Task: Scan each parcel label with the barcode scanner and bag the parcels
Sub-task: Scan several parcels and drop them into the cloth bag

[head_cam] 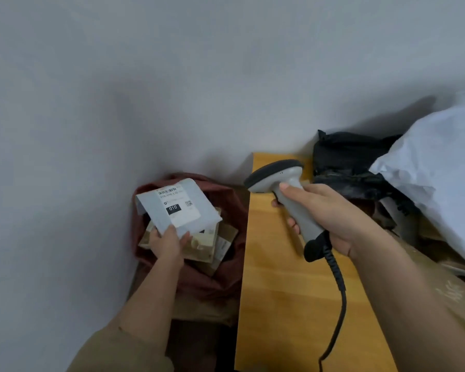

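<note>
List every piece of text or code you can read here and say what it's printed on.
"010" in white on a black box, on the label of the grey parcel held in the left hand.
"010-010" under the barcode on the same label: blurred, uncertain.
Barcode, QR code, other print: unreadable.
Scanner in the right hand: no legible text.

The left hand reaches forward and down on a nearly straight arm, an olive sleeve covering the upper arm. Its thumb and fingers pinch the lower edge of a parcel, with the label facing up. The right hand is raised higher, forearm bare, fingers curled round the handle of a scanner and thumb laid along the top.
</note>
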The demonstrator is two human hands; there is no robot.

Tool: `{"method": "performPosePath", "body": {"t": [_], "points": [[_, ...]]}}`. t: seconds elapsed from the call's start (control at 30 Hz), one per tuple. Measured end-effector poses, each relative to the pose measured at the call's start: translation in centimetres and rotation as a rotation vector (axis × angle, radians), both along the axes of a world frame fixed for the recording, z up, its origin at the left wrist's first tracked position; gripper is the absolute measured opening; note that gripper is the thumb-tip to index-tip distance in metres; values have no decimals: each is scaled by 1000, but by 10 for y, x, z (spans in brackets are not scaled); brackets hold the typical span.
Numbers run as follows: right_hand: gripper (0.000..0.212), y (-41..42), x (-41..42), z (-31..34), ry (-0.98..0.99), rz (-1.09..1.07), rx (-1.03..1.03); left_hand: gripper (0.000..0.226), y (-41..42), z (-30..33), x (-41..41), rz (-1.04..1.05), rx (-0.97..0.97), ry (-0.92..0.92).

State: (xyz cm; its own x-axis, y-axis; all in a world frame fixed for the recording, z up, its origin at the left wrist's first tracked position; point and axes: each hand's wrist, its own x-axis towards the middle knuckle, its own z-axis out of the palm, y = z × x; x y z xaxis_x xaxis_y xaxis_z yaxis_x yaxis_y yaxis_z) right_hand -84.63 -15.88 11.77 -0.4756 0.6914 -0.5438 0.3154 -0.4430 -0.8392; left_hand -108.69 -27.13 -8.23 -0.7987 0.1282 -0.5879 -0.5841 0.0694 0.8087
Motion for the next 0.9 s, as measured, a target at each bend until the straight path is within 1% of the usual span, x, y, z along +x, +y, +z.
{"method": "performPosePath", "body": {"t": [0.07, 0.17, 0.23, 0.3, 0.37, 0.47, 0.53, 0.6, 0.77, 0.83, 0.9], "points": [[38, 6, -30, -13, 0, 9, -20, 43, 3, -17, -26, -12, -33, -75], [35, 13, -60, -38, -18, 6, -45, 48, -3, -53, -51, -108, -170, -291], [35, 15, -73, -53, -62, 12, -64, 46, -8, -72, -57, -187, -291, -369], [36, 17, -79, -64, -102, 15, -84, 46, -8, -87, -59, -180, -303, -405], [34, 18, -83, -72, -125, 2, -97, 45, -6, -96, -63, -138, -316, -403], [33, 20, -86, -76, -149, -16, -96, 32, 0, -101, -77, -81, -294, -382], [33, 21, -86, -76, -149, -25, -96, 41, 11, -99, -83, -161, -286, -264], [33, 22, -86, -74, -141, -25, -95, 48, 19, -97, -85, -183, -206, -217], [33, 21, -76, -58, -103, -45, -81, 49, 30, -78, -72, -219, -155, -304], [32, 21, -64, -49, -87, -50, -60, 42, 40, -64, -57, -245, -170, -330], [32, 21, -46, -39, -82, -65, -42, 29, 54, -51, -38, -315, -192, -328]]}}
